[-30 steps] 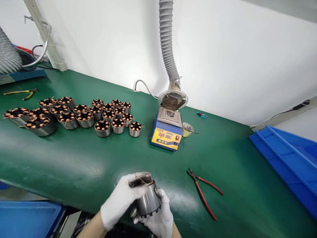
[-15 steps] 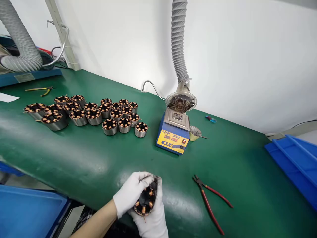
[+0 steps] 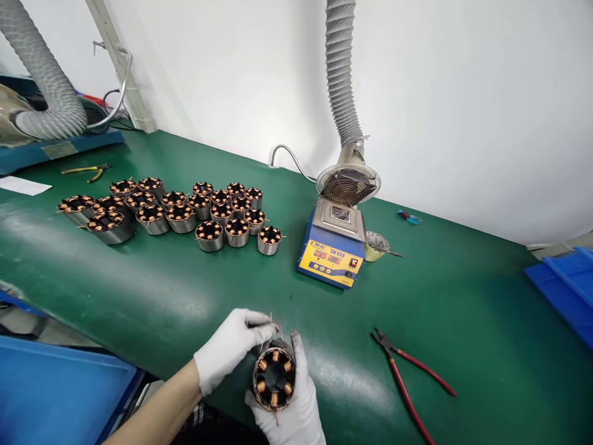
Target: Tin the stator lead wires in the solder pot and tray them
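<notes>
A motor stator (image 3: 274,398) with copper coils in a ring faces up over the bench's front edge. My right hand (image 3: 299,411), in a white glove with darkened fingertips, is wrapped round it from below and the right. My left hand (image 3: 231,349), also gloved, is at its far rim, with thumb and fingers pinched on thin copper wire ends (image 3: 278,329) that stick up from the stator. How many wires are between those fingertips is too small to tell. A short lead also sticks out at the stator's near side.
Several similar stators (image 3: 210,236) stand left on the green bench (image 3: 185,309). A blue and yellow solder pot (image 3: 330,262) sits under an extraction hose (image 3: 341,68), beside a small cup (image 3: 377,246). Red-handled pliers (image 3: 407,389) lie right. Blue bins (image 3: 55,395) flank the bench.
My left hand has drawn back slightly left and up from the stator, uncovering its coil ring, and wire ends now show at the fingertips. The camera view has shifted slightly.
</notes>
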A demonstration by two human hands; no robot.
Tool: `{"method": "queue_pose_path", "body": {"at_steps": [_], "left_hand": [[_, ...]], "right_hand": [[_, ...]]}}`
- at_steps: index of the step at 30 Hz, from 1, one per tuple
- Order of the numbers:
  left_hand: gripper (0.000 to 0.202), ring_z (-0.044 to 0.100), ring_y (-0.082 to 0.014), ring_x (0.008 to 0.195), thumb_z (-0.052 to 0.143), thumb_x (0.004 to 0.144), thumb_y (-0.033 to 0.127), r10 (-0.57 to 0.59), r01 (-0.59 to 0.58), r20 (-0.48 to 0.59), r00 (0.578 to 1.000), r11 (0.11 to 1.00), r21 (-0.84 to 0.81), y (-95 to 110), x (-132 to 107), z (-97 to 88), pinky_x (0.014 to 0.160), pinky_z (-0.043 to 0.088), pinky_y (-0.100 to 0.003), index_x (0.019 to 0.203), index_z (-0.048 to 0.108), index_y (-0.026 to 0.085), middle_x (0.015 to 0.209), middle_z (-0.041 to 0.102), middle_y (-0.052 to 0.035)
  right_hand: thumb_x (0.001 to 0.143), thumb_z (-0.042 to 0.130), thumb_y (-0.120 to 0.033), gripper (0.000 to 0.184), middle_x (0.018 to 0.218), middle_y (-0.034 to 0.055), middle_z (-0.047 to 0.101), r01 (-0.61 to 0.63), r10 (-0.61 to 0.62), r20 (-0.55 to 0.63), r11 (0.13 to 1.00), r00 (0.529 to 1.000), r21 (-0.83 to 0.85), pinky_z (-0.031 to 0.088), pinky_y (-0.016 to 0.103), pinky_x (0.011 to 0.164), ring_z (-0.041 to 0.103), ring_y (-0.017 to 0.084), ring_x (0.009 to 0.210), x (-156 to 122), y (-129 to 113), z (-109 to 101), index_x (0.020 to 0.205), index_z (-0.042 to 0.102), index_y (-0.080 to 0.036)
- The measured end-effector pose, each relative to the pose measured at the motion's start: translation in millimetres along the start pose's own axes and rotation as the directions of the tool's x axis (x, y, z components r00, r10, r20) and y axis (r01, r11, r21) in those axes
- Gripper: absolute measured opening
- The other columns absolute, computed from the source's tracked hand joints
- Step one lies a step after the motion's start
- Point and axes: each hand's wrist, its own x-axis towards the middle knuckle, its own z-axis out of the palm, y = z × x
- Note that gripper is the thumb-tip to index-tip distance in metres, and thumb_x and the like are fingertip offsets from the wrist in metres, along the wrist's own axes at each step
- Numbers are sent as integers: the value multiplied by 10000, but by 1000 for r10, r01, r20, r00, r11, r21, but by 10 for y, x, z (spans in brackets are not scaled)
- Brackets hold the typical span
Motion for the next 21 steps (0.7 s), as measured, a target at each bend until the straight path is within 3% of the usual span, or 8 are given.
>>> {"method": "queue_pose_path", "body": {"at_steps": [4,6,8,10,15,18,21], "left_hand": [[374,524,-156,741,668,658,502,171,-195,-247,954,978,-76,69,90,-71,717,399,-252,813,664,162,731,624,-10],[450,559,-186,855,730,617,427,98,-119,-210,973,988,-94,65,44,-81,797,410,-281,980,646,175,890,657,-36],[526,584,-206,850,771,568,352,-6,-7,-113,994,993,-115,37,-27,-37,788,431,-310,1035,628,159,921,669,-59],[448,593,-197,758,772,550,350,-53,41,-73,996,987,-158,5,-75,44,731,445,-310,920,655,126,806,674,-59],[258,547,-153,576,751,494,342,-31,26,-31,999,988,-152,-34,-51,214,596,427,-274,557,602,141,558,598,-8],[194,581,-169,585,730,491,299,-20,7,-122,992,995,-99,-20,-29,227,614,462,-282,553,615,156,553,627,-11],[274,647,-224,753,726,514,351,23,-47,-270,963,996,-81,6,-49,153,736,510,-313,710,683,164,755,720,-65]], "right_hand": [[504,777,-272,1041,1108,115,612,8,-8,-27,1000,1000,-9,447,445,914,590,331,1010,-13,-23,17,1384,225,-201],[523,757,-264,1039,1114,101,610,13,-13,-9,999,1000,-40,453,446,909,592,319,1008,-15,-32,22,1394,192,-219],[531,744,-246,1038,1106,86,618,31,-31,-10,999,999,-31,466,431,892,596,308,1000,-14,-37,32,1402,180,-231],[531,754,-250,1020,1070,77,637,59,-57,-52,998,997,31,481,406,866,609,300,974,-14,-45,48,1398,217,-230],[502,796,-247,1043,1065,76,652,81,-68,-120,990,990,112,480,364,879,620,282,977,-19,-77,75,1394,255,-224],[503,790,-254,1031,1059,74,659,55,-46,-86,993,995,108,506,360,831,626,283,969,-19,-63,50,1387,261,-223],[420,814,-203,998,1121,84,639,-12,13,-70,1000,997,24,473,401,885,599,307,1013,-23,-51,15,1312,369,-247]]}}
